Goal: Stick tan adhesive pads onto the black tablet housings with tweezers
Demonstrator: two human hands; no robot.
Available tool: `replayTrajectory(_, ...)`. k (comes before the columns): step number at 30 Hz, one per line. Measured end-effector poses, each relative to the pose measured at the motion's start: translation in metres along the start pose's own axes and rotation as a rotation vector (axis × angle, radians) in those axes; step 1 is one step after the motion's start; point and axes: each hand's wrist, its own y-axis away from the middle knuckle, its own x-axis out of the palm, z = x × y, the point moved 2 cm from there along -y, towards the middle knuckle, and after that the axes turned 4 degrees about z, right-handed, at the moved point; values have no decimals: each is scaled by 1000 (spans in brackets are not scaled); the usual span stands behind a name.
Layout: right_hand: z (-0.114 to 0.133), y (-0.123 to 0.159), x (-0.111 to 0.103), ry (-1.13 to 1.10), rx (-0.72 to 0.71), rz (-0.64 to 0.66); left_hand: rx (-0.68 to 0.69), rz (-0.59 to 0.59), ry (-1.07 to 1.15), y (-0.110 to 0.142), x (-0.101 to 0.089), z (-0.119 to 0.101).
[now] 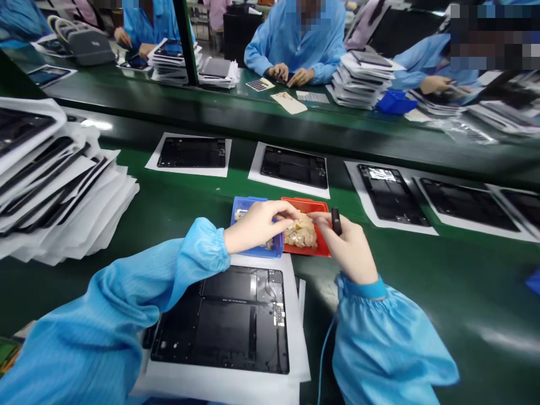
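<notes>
Left hand over the blue bin, reaching right to the edge of the red bin. Its fingers are bent, thumb and forefinger only a little apart at the tan pieces; cannot tell whether a piece is between them.

Right hand at the right side of the red bin. Fingers curled, with a short black tool held upright among them; thumb and forefinger point left toward the tan pieces, grip on any piece not clear.

The 2 bins sit side by side, blue left, red right. Tan pieces lie heaped in the red one; the blue one's contents are mostly hidden by the left hand.

Near side, just below the blue bin: black panel lying flat on white sheets, left forearm across its far left corner. Thin blue cord to the right of it, by the right sleeve.

Left: tall stack of panels and white sheets, fanned out. Farther off, a row of 5 panels on sheets, the rightmost cut by the view edge. Across the green bench, a person in blue, both hands on a small dark item.
</notes>
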Motion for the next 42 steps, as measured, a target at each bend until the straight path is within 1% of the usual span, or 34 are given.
replayTrajectory(2, 12, 10, 1, -93, -29, 137, 32, 0, 6, -2, 6, -2)
replayTrajectory(3, 17, 14, 1, -138, -36, 177, 46, -1, 2, -2, 9, -3)
replayTrajectory(4, 20, 17, 0, -173, -35, 187, 60, -7, -7, -2, 11, -5)
replayTrajectory(6, 21, 19, -2, -217, -22, 143, 100, -24, -71, -2, 13, -8)
replayTrajectory(9, 14, 21, -3, -259, -20, 69, 204, -53, -254, -2, 15, -15)
replayTrajectory(11, 11, 23, -3, -251, -26, 36, 260, -62, -350, -1, 17, -20)
replayTrajectory(14, 12, 28, -2, -196, -60, -8, 300, -69, -417, -1, 20, -26)
replayTrajectory(17, 16, 34, -5, -103, -134, -69, 256, -47, -402, -7, 20, -28)
replayTrajectory(20, 16, 40, -16, 17, -170, -173, 113, -51, -384, -23, 16, -19)
replayTrajectory(22, 12, 46, -26, 57, -141, -247, 16, -18, -470, -39, 16, -6)
replayTrajectory(24, 7, 53, -37, 51, -87, -285, -40, 54, -559, -54, 18, 7)
replayTrajectory(26, 3, 61, -45, 41, -43, -306, -56, 104, -591, -64, 23, 16)
replayTrajectory(28, 0, 69, -50, 32, -33, -318, -56, 108, -590, -66, 28, 15)
replayTrajectory(30, 0, 76, -49, -4, -66, -279, -21, 133, -569, -57, 32, 4)
replayTrajectory(31, 1, 79, -46, -33, -97, -233, 37, 193, -517, -49, 34, -5)
replayTrajectory(33, 6, 84, -38, -99, -174, -113, 217, 397, -333, -25, 37, -25)
replayTrajectory(35, 15, 88, -29, -169, -242, 4, 378, 588, -127, 3, 35, -45)
replayTrajectory(36, 20, 90, -26, -206, -265, 46, 420, 641, -57, 16, 32, -52)
replayTrajectory(37, 25, 92, -22, -240, -280, 80, 433, 658, -24, 28, 27, -58)
replayTrajectory(38, 29, 94, -19, -271, -288, 104, 434, 647, -13, 37, 22, -62)
replayTrajectory(39, 34, 95, -17, -305, -295, 114, 425, 604, -15, 45, 16, -66)
replayTrajectory(40, 39, 96, -16, -360, -304, 96, 409, 519, -26, 52, 10, -68)
replayTrajectory(42, 47, 99, -17, -527, -354, -28, 359, 261, -71, 62, -3, -72)
